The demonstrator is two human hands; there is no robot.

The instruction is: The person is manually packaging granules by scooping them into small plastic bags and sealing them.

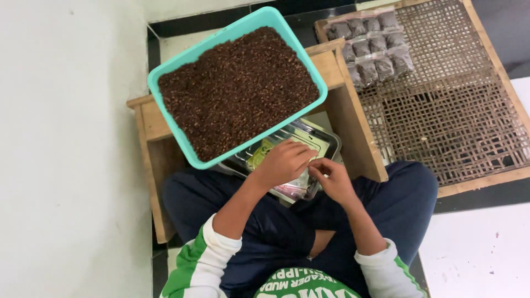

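1. You sit cross-legged on a pale floor with dark tile strips, facing a low wooden stand (337,99); a woven bamboo tray (458,110) lies on the floor to your right, with a row of small filled clear packets (371,47) at its far corner.
2. A teal plastic tub (182,66) of dark brown granules (237,91) rests on the stand, its long axis running diagonally from near left to far right.
3. A metal tray (326,140) sits just under the tub's near edge, above your lap.
4. Your left hand (284,161) is curled, fingertips pinched together over the tray; what it pinches is too small to tell.
5. Your right hand (334,179) meets it fingertip to fingertip, also pinching. The left hand lies nearer the tub.
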